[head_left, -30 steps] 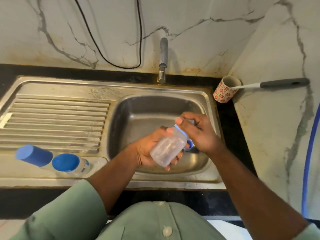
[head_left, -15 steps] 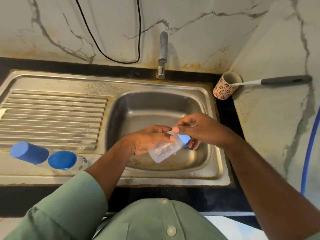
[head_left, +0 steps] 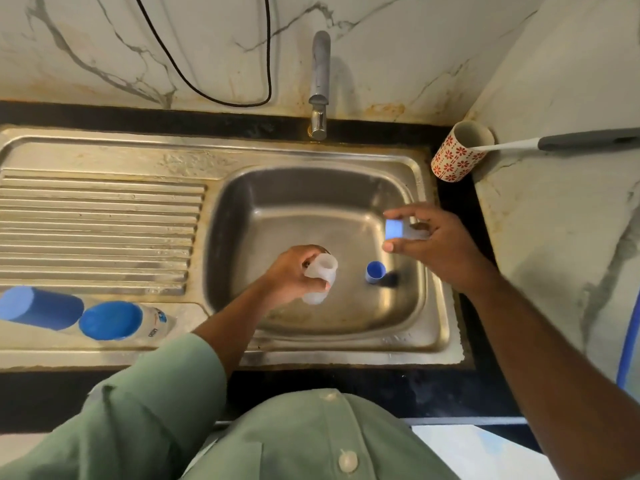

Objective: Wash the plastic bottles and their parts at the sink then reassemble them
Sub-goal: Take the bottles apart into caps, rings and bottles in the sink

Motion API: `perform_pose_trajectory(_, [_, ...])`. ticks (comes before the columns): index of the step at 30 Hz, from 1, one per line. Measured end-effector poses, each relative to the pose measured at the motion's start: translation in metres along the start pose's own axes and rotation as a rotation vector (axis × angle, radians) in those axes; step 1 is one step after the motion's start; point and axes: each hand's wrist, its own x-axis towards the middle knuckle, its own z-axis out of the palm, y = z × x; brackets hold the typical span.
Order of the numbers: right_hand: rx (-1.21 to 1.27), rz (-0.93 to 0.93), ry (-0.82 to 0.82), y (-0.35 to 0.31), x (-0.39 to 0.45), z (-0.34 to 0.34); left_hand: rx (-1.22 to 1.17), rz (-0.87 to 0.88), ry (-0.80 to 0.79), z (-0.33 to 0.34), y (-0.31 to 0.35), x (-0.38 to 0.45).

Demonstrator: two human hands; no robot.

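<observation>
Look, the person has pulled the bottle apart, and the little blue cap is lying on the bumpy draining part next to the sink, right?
Not quite. The bottle is apart: the left hand holds the clear bottle and the right hand holds its blue-ringed top. But the little blue cap lies inside the sink basin, not on the draining part, as the head view shows.

A black counter (head_left: 453, 209) holds a steel sink (head_left: 434, 334) with a ribbed draining board at its left. On the board's front edge lie a blue cap (head_left: 40, 308) and a blue-capped bottle (head_left: 121, 322), side by side. A small blue cap (head_left: 375, 271) sits in the basin. A flowered cup (head_left: 457, 155) stands on the counter's right back corner
</observation>
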Motion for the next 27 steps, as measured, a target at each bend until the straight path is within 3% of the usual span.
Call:
perform_pose_trajectory(2, [-0.06, 0.065, -0.035, 0.018, -0.002, 0.017, 0.189, 0.01, 0.038, 0.01, -0.011, 0.011])
perform_pose_trajectory(5, [-0.071, 0.087, -0.041, 0.044, -0.007, 0.039, 0.4, -0.113, -0.089, 0.022, -0.023, 0.021])
perform_pose_trajectory(10, [-0.076, 0.165, -0.092, 0.067, -0.015, 0.05, 0.539, -0.235, -0.191, 0.028, -0.036, 0.022])
perform_pose_trajectory(19, [-0.08, 0.192, -0.103, 0.069, -0.019, 0.055, 0.483, -0.412, -0.239, 0.021, -0.053, 0.022])
perform_pose_trajectory(27, [-0.028, 0.174, -0.05, 0.054, -0.027, 0.06, 0.281, -0.369, -0.2, 0.015, -0.055, 0.014])
